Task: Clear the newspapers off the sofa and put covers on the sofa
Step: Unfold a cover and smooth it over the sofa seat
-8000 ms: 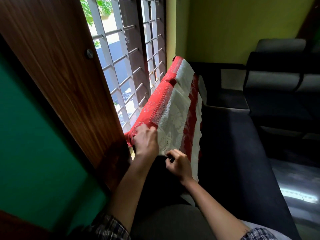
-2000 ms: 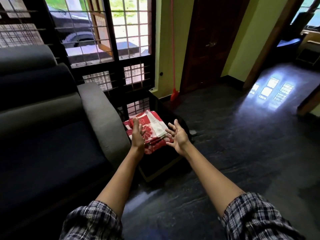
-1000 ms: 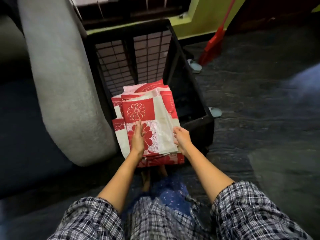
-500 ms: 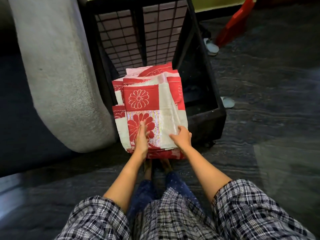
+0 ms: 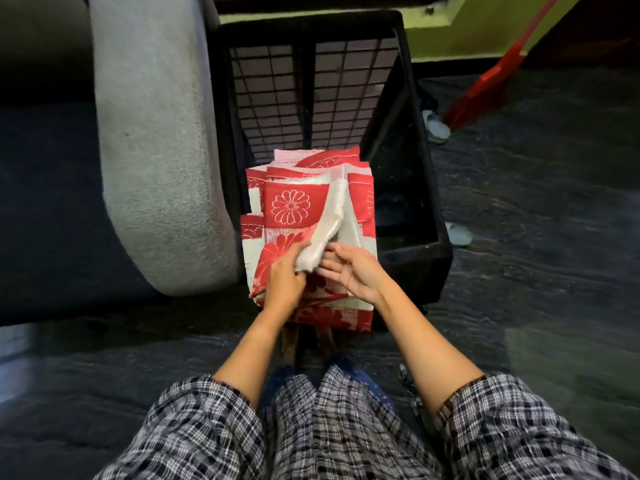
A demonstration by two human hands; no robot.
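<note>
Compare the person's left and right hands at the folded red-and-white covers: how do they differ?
The left hand grips the lifted corner of the top red-and-white floral fabric cover; the right hand holds nothing, fingers relaxed. The left hand shows its back; the right hand is turned palm-up. Both are at the near edge of the stack of covers.
</note>
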